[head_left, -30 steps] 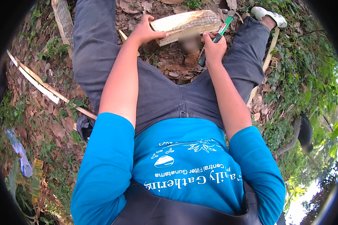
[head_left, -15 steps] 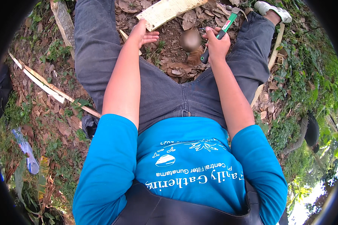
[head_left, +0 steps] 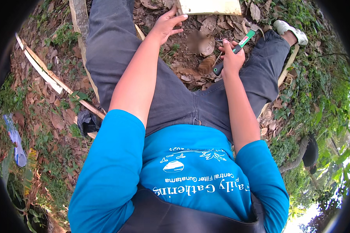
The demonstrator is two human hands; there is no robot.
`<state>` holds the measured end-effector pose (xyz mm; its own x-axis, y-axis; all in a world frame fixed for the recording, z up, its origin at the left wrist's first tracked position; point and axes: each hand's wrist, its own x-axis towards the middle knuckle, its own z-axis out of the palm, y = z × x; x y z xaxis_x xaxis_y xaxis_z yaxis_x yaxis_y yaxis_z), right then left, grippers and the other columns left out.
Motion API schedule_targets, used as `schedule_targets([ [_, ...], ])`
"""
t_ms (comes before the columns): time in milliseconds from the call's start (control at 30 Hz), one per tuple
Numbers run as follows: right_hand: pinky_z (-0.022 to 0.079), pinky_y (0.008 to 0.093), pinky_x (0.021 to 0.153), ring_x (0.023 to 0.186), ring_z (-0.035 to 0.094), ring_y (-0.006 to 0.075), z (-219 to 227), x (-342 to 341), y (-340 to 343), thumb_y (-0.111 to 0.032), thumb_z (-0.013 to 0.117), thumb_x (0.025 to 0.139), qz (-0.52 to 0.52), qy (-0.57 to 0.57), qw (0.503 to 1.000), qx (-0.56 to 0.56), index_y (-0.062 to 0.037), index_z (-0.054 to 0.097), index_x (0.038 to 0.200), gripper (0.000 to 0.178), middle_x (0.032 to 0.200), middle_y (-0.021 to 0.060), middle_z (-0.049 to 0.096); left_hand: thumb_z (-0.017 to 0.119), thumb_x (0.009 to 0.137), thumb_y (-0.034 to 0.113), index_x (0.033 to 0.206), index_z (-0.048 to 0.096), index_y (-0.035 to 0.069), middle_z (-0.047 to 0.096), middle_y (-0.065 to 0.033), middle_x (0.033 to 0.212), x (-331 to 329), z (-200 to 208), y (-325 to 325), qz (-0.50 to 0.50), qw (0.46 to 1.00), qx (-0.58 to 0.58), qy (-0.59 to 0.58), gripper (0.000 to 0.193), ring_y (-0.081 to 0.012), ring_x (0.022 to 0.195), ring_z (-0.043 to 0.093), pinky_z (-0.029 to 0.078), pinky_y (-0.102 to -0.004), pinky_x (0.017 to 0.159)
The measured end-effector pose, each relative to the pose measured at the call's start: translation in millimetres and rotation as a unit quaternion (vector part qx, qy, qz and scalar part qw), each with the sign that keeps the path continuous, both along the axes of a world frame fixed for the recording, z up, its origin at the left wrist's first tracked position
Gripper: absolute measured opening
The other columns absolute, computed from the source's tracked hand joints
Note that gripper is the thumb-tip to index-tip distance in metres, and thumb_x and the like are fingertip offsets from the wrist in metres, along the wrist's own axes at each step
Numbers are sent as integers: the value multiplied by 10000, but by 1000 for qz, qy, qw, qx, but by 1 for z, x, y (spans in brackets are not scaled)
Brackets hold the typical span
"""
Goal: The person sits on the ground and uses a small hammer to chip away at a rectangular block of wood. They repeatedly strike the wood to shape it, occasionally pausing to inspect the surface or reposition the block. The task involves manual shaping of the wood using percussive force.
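At the far side, between my spread legs, a pale wooden board (head_left: pixel 210 6) runs out past the top edge of the view. My left hand (head_left: pixel 166 28) is at its left end, with thumb and a finger on the near corner and the other fingers loosely bent. My right hand (head_left: pixel 233 59) is closed round the black grip of a claw hammer (head_left: pixel 246 37) with a green handle. The hammer head points away to the right. A thin nail-like piece (head_left: pixel 220 40) sticks out at the right fingertips; its details are too small to tell.
Dry leaves (head_left: pixel 207 65) cover the soil between my legs. Long thin wood strips (head_left: pixel 53 79) lie at the left, near a black plastic bag (head_left: pixel 88 122). Another plank (head_left: pixel 80 29) stretches along my left leg. A clear plastic wrapper (head_left: pixel 15 138) is at the far left.
The board has turned to lie more level and has shifted away and to the right, my left hand moving with it. The hammer stays in my right hand; the whole view has shifted slightly.
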<state>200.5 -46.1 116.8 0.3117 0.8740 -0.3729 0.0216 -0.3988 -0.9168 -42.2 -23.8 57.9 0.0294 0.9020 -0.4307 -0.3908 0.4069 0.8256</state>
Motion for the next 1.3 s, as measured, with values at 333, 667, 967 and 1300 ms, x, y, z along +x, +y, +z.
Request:
schedule_targets([
  [333, 476, 232, 491, 728, 703, 156, -1, -11, -4, -139, 756, 868, 18, -27, 999, -6, 19, 487, 1174, 437, 986, 90, 675, 785, 843, 387, 1546, 371, 162, 397, -122, 1568, 23, -41, 3, -88, 973, 34, 210, 847, -205, 1200, 572, 520, -358, 900],
  [667, 463, 225, 481, 694, 693, 153, 1, -39, 11, -109, 767, 849, 78, -45, 996, 16, 18, 478, 1146, 434, 948, 101, 688, 747, 824, 291, 1015, 727, 117, 728, -28, 900, 19, -19, -3, -66, 894, -53, 440, 259, -201, 834, 697, 555, -359, 760],
  [967, 590, 266, 625, 726, 675, 162, -5, -71, 23, -34, 766, 846, 180, -47, 981, 57, 47, 493, 1089, 375, 939, 135, 668, 741, 817, 224, 1004, 755, 136, 756, -67, 947, 16, 16, -5, -110, 900, 186, 378, 207, -218, 899, 725, 572, -352, 798],
  [1300, 508, 230, 520, 647, 692, 153, 1, -66, 12, -135, 778, 866, 196, -92, 976, 20, 35, 529, 1053, 355, 912, 120, 690, 761, 785, 208, 1028, 748, 77, 732, -157, 932, -8, -3, 18, 8, 940, 77, 332, 276, -285, 889, 705, 542, -395, 788],
])
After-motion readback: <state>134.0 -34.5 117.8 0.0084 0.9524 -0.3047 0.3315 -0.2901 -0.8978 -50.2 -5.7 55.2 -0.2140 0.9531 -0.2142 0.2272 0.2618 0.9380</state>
